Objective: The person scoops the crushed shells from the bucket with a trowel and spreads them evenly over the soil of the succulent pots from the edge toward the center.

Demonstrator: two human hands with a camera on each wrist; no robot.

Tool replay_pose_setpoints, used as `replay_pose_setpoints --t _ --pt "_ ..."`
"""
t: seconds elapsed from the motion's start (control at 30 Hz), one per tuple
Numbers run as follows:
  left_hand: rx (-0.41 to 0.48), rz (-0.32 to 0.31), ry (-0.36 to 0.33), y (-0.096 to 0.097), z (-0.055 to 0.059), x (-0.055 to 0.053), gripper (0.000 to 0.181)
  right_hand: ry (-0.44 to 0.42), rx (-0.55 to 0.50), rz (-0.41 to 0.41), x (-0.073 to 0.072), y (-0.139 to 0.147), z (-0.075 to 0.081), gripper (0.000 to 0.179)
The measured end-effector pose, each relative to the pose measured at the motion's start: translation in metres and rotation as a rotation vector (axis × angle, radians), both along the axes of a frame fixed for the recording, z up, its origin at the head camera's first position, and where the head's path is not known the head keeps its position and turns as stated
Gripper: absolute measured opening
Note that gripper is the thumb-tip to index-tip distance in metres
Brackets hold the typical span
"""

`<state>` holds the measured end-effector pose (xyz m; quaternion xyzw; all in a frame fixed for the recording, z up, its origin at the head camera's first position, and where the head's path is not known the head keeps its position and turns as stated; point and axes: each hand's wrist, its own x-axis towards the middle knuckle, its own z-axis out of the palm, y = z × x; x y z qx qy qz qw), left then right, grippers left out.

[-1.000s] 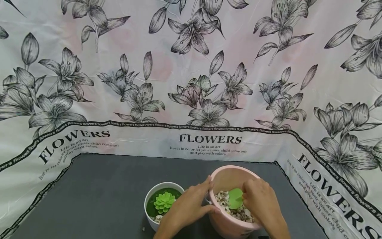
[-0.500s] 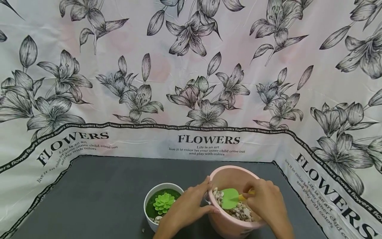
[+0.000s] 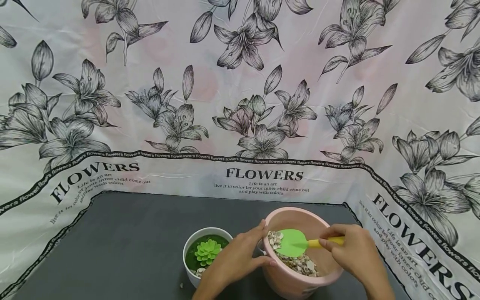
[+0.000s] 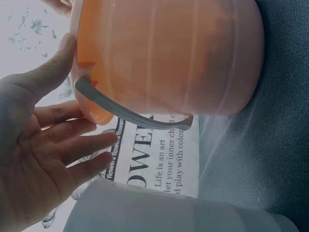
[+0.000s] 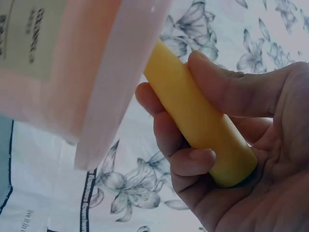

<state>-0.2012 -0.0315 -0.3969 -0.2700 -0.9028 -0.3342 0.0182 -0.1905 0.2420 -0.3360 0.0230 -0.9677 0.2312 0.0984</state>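
Note:
A toy shovel with a green blade (image 3: 293, 243) and a yellow handle (image 5: 203, 121) is in my right hand (image 3: 354, 250), whose fingers curl round the handle. The blade tilts inside a pink bucket (image 3: 286, 283), above small stone- or shell-like pieces (image 3: 300, 264); some lie at the blade's left edge. My left hand (image 3: 232, 260) touches the bucket's left rim with thumb and fingertips, its fingers fairly straight and spread in the left wrist view. Beside that hand stands a white pot (image 3: 186, 264) with a green artificial succulent (image 3: 208, 251), partly hidden by the hand.
The bucket's grey carrying handle (image 4: 133, 116) hangs down its side, near the white pot. A small pale piece (image 3: 181, 286) lies on the dark tabletop (image 3: 123, 246). A floral cloth (image 3: 262, 179) with printed words borders the table's back and sides.
My right hand has moved to the right and drawn the shovel up and back, so its yellow handle now shows. The left hand stays at the bucket's rim.

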Motion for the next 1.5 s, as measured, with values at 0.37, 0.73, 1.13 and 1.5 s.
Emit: replay_pose_setpoints --t 0.37,0.73,1.13,1.5 --pt "0.024 -0.013 0.004 -0.004 -0.003 -0.002 0.079 -0.017 -0.144 -0.033 0.006 0.023 -0.004 0.013" --pt "0.024 -0.002 0.018 -0.010 -0.001 -0.003 0.076 -0.069 -0.182 -0.082 0.009 0.035 0.007 0.016" --pt "0.064 0.035 -0.053 -0.018 0.010 0.002 0.084 -0.095 -0.235 -0.103 0.015 0.036 0.020 0.024" --pt "0.080 0.031 -0.059 -0.037 0.020 0.009 0.092 0.016 -0.251 -0.046 0.019 0.022 0.019 0.015"
